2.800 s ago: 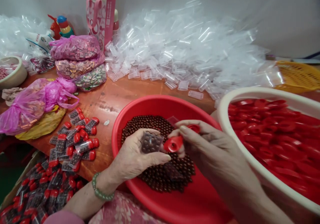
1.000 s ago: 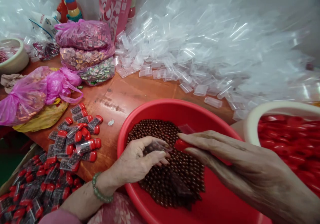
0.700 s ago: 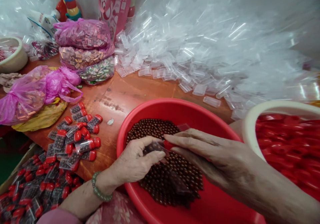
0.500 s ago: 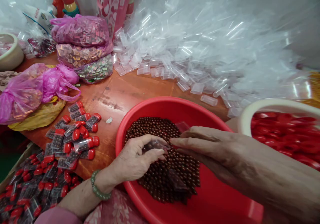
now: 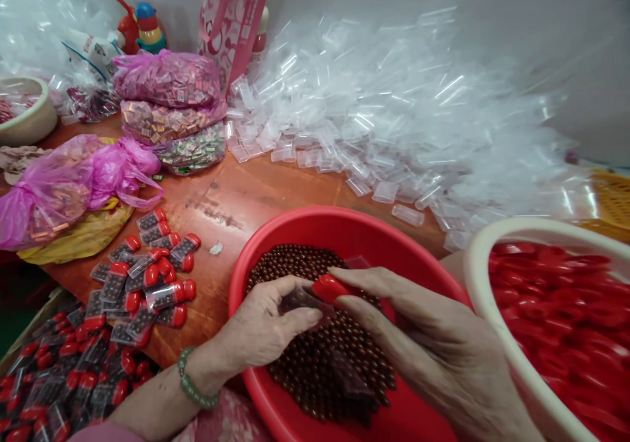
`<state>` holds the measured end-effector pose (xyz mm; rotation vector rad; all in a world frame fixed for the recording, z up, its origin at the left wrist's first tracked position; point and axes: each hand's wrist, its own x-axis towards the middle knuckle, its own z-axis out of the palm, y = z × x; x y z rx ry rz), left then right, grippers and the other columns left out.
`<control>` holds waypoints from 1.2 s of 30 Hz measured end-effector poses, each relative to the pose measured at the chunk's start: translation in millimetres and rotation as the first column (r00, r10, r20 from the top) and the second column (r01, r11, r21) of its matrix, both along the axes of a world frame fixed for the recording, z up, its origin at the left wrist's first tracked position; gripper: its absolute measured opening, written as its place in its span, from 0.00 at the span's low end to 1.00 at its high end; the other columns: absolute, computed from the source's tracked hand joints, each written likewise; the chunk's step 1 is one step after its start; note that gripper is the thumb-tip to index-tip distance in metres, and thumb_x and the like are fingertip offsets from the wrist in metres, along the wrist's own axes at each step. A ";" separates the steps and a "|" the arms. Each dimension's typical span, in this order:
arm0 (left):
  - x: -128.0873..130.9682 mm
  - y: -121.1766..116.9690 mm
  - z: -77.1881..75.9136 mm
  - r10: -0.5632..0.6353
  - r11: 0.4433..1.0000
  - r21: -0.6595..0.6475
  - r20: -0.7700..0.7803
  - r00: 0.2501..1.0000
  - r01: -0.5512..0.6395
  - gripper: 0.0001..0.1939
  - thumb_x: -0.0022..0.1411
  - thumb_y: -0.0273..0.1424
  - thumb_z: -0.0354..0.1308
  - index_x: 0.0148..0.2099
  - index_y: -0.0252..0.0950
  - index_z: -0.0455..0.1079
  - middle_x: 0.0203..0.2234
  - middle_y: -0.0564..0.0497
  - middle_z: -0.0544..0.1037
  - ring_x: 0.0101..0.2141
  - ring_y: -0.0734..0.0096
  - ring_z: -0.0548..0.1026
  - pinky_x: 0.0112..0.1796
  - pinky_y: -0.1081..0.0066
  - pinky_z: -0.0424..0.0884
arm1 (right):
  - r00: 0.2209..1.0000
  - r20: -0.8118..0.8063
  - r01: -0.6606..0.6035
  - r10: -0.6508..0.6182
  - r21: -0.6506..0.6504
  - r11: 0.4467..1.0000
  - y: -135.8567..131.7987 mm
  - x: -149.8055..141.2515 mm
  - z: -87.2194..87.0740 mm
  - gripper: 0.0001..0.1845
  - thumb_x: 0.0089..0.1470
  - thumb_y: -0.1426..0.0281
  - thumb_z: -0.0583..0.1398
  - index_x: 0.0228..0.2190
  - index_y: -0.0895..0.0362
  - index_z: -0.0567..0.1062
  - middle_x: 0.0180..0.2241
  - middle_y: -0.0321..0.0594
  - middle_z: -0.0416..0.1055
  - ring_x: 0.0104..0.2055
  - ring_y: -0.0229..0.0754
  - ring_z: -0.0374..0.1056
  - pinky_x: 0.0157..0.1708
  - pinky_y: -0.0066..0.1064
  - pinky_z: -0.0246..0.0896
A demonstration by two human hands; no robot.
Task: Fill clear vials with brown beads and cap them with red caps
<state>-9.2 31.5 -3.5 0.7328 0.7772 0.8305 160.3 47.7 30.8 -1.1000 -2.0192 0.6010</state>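
My left hand is closed round a small clear tube filled with brown beads, held over the red basin. My right hand pinches a red cap against the open end of that tube. Under both hands lies a heap of brown beads in the basin, with a darker filled tube lying on the beads. A green bead bracelet is on my left wrist.
A white basin of red caps stands at the right. Empty clear tubes are heaped at the back. Capped filled tubes lie at the left, more in a box below. Pink bags, a pink gift bag and a cream bowl stand at far left.
My right hand brought the red cap in from the right to the tube's mouth. My left hand turned the tube from upright to lying sideways, low over the beads.
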 end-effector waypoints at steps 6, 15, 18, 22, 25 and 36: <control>-0.6 -0.7 -0.5 0.001 0.997 0.079 -0.014 1.000 0.000 0.09 0.57 0.31 0.60 0.40 0.32 0.70 0.29 0.53 0.71 0.32 0.76 0.67 0.37 0.74 0.63 | 0.999 0.052 -0.018 0.014 0.078 0.997 0.6 -6.7 -5.5 0.13 0.55 0.76 0.60 0.43 0.52 0.75 0.37 0.38 0.77 0.36 0.38 0.74 0.38 0.28 0.73; -1.0 -0.6 -3.0 -0.029 0.991 0.128 -0.098 0.995 0.042 0.06 0.60 0.29 0.55 0.38 0.31 0.67 0.29 0.54 0.68 0.30 0.77 0.64 0.34 0.73 0.61 | 1.000 0.013 -0.010 0.009 0.137 0.991 -5.2 -10.6 -16.8 0.13 0.55 0.79 0.60 0.41 0.53 0.73 0.35 0.38 0.75 0.35 0.36 0.73 0.35 0.25 0.71; -0.7 0.2 -1.9 -0.015 0.995 0.101 -0.055 0.998 0.020 0.08 0.59 0.30 0.57 0.38 0.30 0.68 0.29 0.53 0.68 0.31 0.77 0.64 0.35 0.73 0.62 | 0.999 0.041 0.000 -0.008 0.186 0.983 -6.9 -12.4 -22.1 0.14 0.56 0.78 0.59 0.43 0.53 0.72 0.34 0.39 0.75 0.35 0.38 0.73 0.35 0.27 0.71; -1.5 0.8 -0.3 0.020 0.998 0.066 -0.019 1.000 -0.019 0.08 0.60 0.30 0.55 0.39 0.30 0.68 0.29 0.53 0.68 0.32 0.76 0.66 0.36 0.73 0.63 | 0.980 0.194 -0.014 -0.047 0.305 0.952 -7.6 -12.2 -29.2 0.22 0.56 0.63 0.61 0.51 0.57 0.68 0.38 0.47 0.75 0.39 0.45 0.74 0.37 0.36 0.73; -2.0 0.1 -1.2 0.001 0.998 0.056 -0.044 0.999 0.001 0.07 0.60 0.30 0.54 0.39 0.30 0.67 0.28 0.53 0.68 0.29 0.77 0.66 0.34 0.73 0.63 | 0.987 0.160 -0.009 -0.029 0.235 0.972 -7.4 -12.3 -27.9 0.24 0.56 0.59 0.61 0.50 0.57 0.69 0.39 0.47 0.76 0.39 0.46 0.74 0.37 0.36 0.74; 0.3 2.1 -0.3 -0.023 0.994 0.105 -0.067 0.997 0.030 0.05 0.60 0.27 0.54 0.37 0.31 0.68 0.29 0.53 0.69 0.30 0.77 0.66 0.35 0.72 0.63 | 0.920 -0.297 0.204 -0.257 -0.198 0.959 -14.0 -30.2 -18.5 0.07 0.53 0.74 0.62 0.34 0.51 0.77 0.29 0.33 0.74 0.28 0.34 0.71 0.25 0.22 0.68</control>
